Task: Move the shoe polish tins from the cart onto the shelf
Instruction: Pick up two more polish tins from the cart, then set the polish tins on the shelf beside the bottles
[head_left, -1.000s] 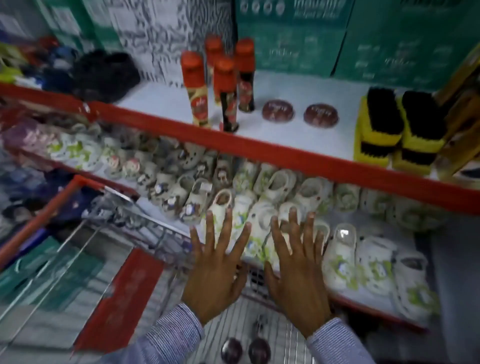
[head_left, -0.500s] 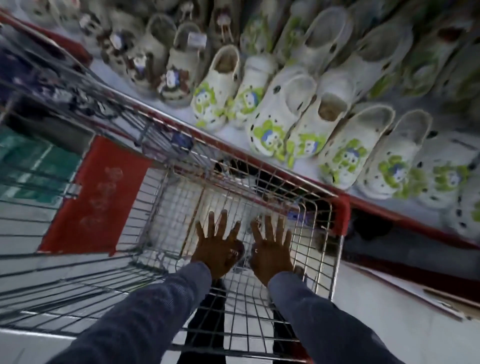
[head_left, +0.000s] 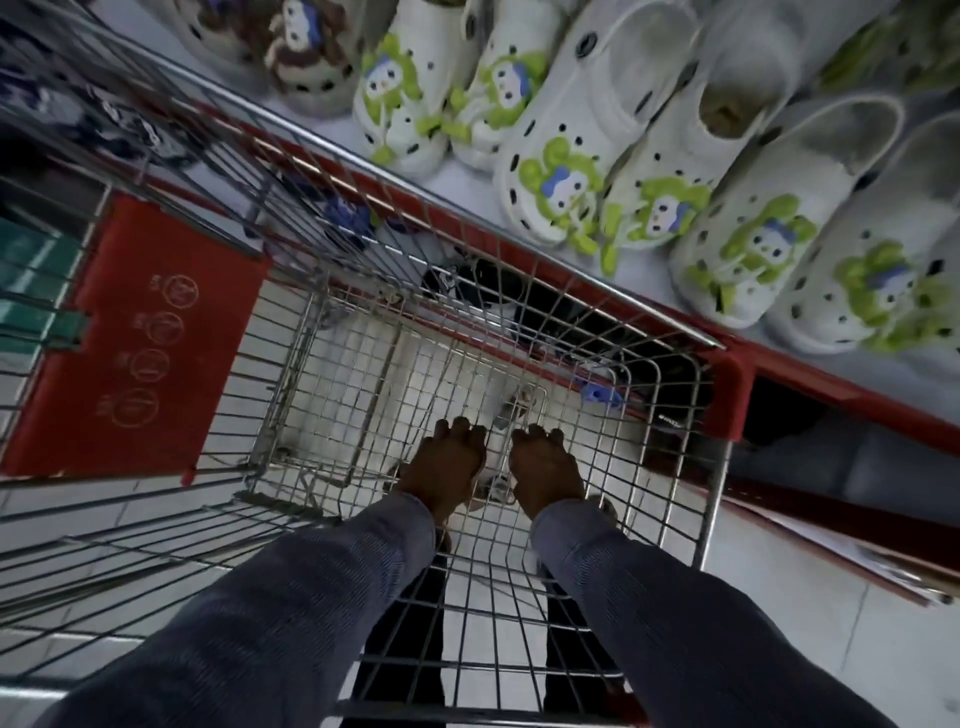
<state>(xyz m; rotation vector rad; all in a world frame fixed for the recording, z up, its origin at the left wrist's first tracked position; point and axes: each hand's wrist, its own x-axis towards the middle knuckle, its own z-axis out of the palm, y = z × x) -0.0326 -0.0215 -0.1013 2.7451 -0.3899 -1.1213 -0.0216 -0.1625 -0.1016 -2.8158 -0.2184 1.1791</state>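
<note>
Presently both hands are down at the bottom of the wire cart (head_left: 332, 291), side by side with a narrow gap between them. Left hand (head_left: 448, 470): back of the hand faces the camera, fingers curled downward toward the cart floor; whether they grip anything cannot be told. Right hand (head_left: 546, 475): same posture, fingers bent down, contents of the grip not visible. Small rounded objects show partly at the edges of the hands, one in the gap near the wrists (head_left: 493, 488) and one beside the right wrist (head_left: 605, 506); these may be the shoe polish tins, but they are too hidden to confirm. Both forearms wear blue-grey sleeves (head_left: 332, 587). A red flap (head_left: 140, 343) lies at the cart's left end. Just beyond the cart's far rim, white clogs (head_left: 582, 156) with green and blue figures stand in a row on a shelf (head_left: 467, 184) with a red edge.
</note>
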